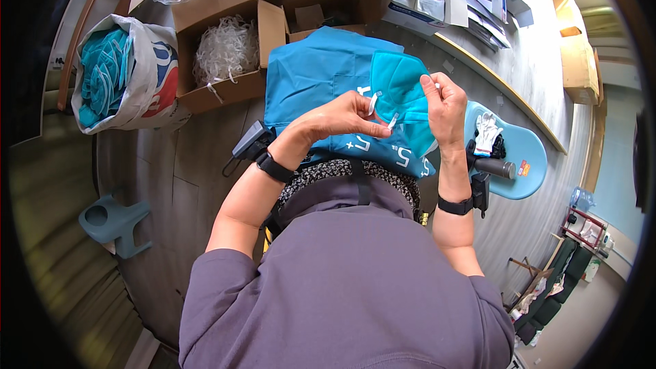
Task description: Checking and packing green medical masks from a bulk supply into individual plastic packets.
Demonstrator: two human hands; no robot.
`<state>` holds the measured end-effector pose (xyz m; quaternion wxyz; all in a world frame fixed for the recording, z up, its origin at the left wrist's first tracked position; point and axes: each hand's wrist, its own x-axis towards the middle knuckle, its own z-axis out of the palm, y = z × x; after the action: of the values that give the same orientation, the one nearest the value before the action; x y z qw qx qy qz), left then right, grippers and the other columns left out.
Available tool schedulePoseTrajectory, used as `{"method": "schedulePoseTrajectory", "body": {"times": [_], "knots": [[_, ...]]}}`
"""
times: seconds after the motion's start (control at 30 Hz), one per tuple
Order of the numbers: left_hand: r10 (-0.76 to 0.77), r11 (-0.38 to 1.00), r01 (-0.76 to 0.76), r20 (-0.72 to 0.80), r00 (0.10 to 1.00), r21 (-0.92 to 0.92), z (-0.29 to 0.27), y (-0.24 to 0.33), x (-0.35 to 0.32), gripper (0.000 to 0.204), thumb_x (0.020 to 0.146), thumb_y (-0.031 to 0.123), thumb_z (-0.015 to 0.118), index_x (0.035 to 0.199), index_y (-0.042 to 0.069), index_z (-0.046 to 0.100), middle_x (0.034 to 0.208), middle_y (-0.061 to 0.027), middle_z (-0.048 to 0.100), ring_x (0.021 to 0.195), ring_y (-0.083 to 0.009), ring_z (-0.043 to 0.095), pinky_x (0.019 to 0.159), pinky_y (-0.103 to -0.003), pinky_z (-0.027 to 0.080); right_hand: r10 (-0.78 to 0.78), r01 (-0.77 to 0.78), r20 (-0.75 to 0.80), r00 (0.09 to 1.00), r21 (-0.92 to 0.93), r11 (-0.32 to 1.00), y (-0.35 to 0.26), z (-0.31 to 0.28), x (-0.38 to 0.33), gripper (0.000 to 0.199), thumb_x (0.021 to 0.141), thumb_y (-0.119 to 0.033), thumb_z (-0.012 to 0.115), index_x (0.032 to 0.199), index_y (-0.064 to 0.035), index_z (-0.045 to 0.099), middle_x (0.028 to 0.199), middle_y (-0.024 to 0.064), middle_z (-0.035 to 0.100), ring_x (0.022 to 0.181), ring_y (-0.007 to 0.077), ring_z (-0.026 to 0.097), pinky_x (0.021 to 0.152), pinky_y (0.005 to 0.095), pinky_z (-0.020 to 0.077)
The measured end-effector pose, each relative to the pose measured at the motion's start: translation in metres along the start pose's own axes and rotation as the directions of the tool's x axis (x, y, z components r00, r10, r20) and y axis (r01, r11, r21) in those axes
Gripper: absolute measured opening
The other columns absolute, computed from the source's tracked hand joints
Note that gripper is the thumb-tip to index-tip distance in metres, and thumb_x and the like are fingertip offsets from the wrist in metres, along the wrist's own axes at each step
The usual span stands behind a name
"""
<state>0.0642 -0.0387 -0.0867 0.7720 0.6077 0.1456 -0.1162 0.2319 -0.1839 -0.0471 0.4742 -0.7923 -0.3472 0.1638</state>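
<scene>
Head view, looking down over your chest and both forearms. At the centre of the picture your left hand (342,117) and right hand (443,106) meet over a teal face mask (400,92), which you hold up in front of you above a blue fabric sheet (321,75) spread across your lap. Your left fingers (372,128) are pinched narrow on a thin white strap (374,101) at the mask's left edge. Your right fingers (432,85) are closed on the mask's right edge, at about 3 o'clock from the mask's middle.

At 11 o'clock from your hands an open cardboard box (225,48) holds a tangle of white straps. At 9 o'clock, well apart, a white bag (147,75) is full of teal masks. At 4 o'clock, near your right wrist, white gloves (486,133) lie on a light blue oval surface (526,157). A small grey-blue stool (113,222) stands on the floor at 8 o'clock.

The strap looks thin and slick, so the likely trouble is that it slips from your left pinch if you pull sideways. A hard tug could also tear the mask's edge or crumple it, since only your right fingertips brace it.
</scene>
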Motion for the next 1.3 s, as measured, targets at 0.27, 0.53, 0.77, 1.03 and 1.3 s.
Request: {"method": "schedulePoseTrajectory", "body": {"times": [0.27, 0.53, 0.77, 1.03, 1.3], "knots": [[0.112, 0.984, -0.124, 0.093, 0.989, 0.124, -0.011, 0.012, -0.033, 0.022, 0.090, 0.023, 0.071, 0.080, 0.003, 0.074, 0.089, -0.0021, 0.062, 0.089, -0.0101, 0.056, 0.081, -0.025, 0.043, -0.078, 0.042, -0.177, 0.981, -0.196, 0.980, 0.029, -0.030, 0.013, 0.027, 0.096, -0.022, 0.066, 0.079, -0.0008, 0.062, 0.055, -0.0018, 0.040, 0.052, 0.0058, 0.034, 0.047, 0.0285, 0.0281], [0.466, 0.878, -0.479, -0.211, 0.859, -0.012, -0.040, 0.017, -0.094, 0.021, 0.087, 0.021, 0.069, 0.077, 0.003, 0.074, 0.101, -0.0075, 0.061, 0.103, -0.0183, 0.051, 0.090, -0.032, 0.040, -0.025, -0.008, -0.189, 0.982, -0.170, 0.985, 0.051, -0.049, 0.009, 0.028, 0.097, -0.024, 0.065, 0.081, -0.0006, 0.063, 0.061, -0.0093, 0.037, 0.056, 0.0021, 0.029, 0.048, 0.0250, 0.0211], [0.653, 0.562, -0.700, -0.284, 0.703, -0.441, -0.029, 0.033, -0.095, 0.028, 0.095, 0.019, 0.059, 0.073, 0.003, 0.068, 0.085, -0.0099, 0.065, 0.079, -0.0139, 0.052, 0.066, -0.025, 0.042, -0.012, 0.008, -0.080, 0.997, -0.051, 0.999, 0.021, -0.010, 0.017, 0.028, 0.094, -0.024, 0.068, 0.078, -0.0017, 0.064, 0.055, -0.0040, 0.040, 0.051, 0.0043, 0.034, 0.046, 0.0278, 0.0270], [0.109, 0.957, -0.204, -0.393, 0.913, -0.208, -0.024, 0.051, -0.102, 0.040, 0.100, 0.038, 0.058, 0.085, 0.003, 0.070, 0.077, -0.0063, 0.069, 0.054, -0.0024, 0.051, 0.047, -0.015, 0.037, -0.095, 0.094, -0.007, 0.995, -0.092, 0.991, 0.013, 0.004, 0.019, 0.026, 0.086, -0.025, 0.077, 0.104, -0.0090, 0.068, 0.061, -0.0019, 0.048, 0.054, 0.0088, 0.040, 0.053, 0.0255, 0.0386], [-0.015, 0.960, -0.074, -0.313, 0.950, -0.270, -0.009, 0.056, -0.088, 0.053, 0.102, 0.045, 0.049, 0.090, -0.002, 0.069, 0.079, -0.0093, 0.068, 0.054, -0.0055, 0.055, 0.044, -0.015, 0.033, -0.278, 0.206, 0.474, 0.836, 0.199, 0.958, -0.049, 0.059, -0.012, 0.053, 0.076, 0.000, 0.075, 0.126, -0.0125, 0.062, 0.070, 0.0014, 0.051, 0.063, 0.0104, 0.049, 0.056, 0.0258, 0.0422]]}}
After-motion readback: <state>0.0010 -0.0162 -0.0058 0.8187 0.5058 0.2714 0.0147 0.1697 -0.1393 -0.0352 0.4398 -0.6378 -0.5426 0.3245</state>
